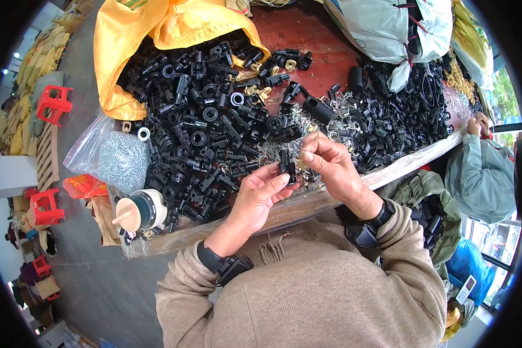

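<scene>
My left hand is closed around a black plastic fitting, held upright between thumb and fingers over the front edge of the table. Close beside it on the right, my right hand has thumb and forefinger pinched together. Whatever sits in that pinch is too small to name. Beyond my hands, small bent metal clips lie scattered. A large heap of black plastic fittings spreads to the left, and small black pieces are piled to the right.
An orange woven sack opens onto the heap. At the left stand a clear bag of small metal pieces and a lidded cup. White sacks lie at the back. Another person's hands show at far right.
</scene>
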Action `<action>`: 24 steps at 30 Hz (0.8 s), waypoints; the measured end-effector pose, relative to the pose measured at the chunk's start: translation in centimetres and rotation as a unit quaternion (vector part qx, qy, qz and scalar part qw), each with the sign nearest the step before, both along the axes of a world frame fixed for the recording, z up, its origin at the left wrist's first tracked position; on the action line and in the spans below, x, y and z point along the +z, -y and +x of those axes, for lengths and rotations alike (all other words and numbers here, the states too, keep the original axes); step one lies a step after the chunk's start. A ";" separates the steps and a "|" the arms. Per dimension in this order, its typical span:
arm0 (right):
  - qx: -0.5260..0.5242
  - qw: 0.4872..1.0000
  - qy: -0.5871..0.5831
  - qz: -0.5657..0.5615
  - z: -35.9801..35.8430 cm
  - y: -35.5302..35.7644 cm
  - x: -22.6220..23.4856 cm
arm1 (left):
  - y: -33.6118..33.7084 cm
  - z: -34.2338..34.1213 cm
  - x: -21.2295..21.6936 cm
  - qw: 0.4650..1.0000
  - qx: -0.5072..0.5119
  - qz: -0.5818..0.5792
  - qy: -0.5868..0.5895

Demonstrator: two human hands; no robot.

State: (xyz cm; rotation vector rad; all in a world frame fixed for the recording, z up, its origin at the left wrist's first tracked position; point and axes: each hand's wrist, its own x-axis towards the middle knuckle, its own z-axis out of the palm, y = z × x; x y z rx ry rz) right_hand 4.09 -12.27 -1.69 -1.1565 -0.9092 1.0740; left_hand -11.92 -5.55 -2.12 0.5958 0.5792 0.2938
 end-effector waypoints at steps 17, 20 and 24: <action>0.038 0.997 0.021 -0.063 -1.3 1.0 0.3 | 0.5 -0.4 -0.9 0.999 0.011 -0.038 0.032; 0.034 0.997 0.029 -0.062 -1.5 1.2 0.2 | 0.4 -0.5 -1.0 0.999 0.009 -0.045 0.028; 0.049 0.996 0.020 -0.071 -1.3 1.1 -0.2 | 0.5 -0.7 -1.5 0.999 0.011 -0.052 0.010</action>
